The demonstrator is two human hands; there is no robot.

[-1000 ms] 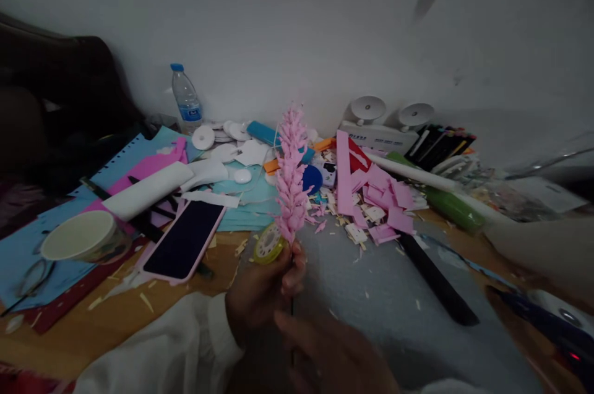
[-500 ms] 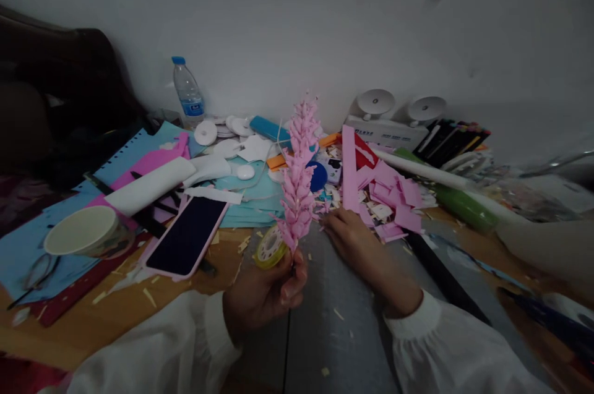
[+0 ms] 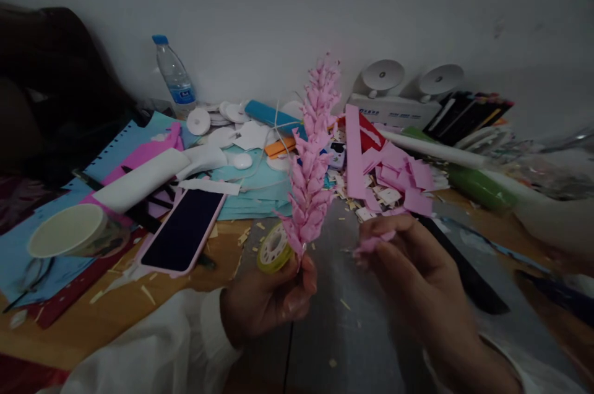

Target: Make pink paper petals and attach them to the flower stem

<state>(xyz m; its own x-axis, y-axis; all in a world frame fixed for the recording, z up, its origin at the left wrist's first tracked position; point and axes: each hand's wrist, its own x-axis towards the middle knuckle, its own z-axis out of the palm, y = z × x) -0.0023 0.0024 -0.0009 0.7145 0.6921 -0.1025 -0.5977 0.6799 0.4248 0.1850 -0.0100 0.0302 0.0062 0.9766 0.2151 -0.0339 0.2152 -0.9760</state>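
Observation:
Pinched by its lower end in my left hand [image 3: 273,301] is a tall pink paper flower spike [image 3: 313,165], upright and slightly tilted to the right. A yellow tape roll [image 3: 275,248] sits against the left fingers, beside the stem; how it is held is partly hidden. My right hand [image 3: 417,276] is closed, its thumb and fingers pinching a small pink paper petal [image 3: 374,243] a short way to the right of the flower spike. Behind that hand lies a heap of pink paper pieces [image 3: 403,174] with a long pink strip [image 3: 354,153].
On the left are a phone [image 3: 183,230], a paper cup [image 3: 69,230] and a white hot-glue gun [image 3: 143,180]. Toward the wall stand a water bottle [image 3: 174,75] and a holder of pens [image 3: 468,115]. A black bar [image 3: 482,282] lies at the right on the grey mat [image 3: 338,344].
My right hand has lifted from near the paper heap and come closer, now with a pink petal between its fingers. The flower spike has risen slightly and shifted right.

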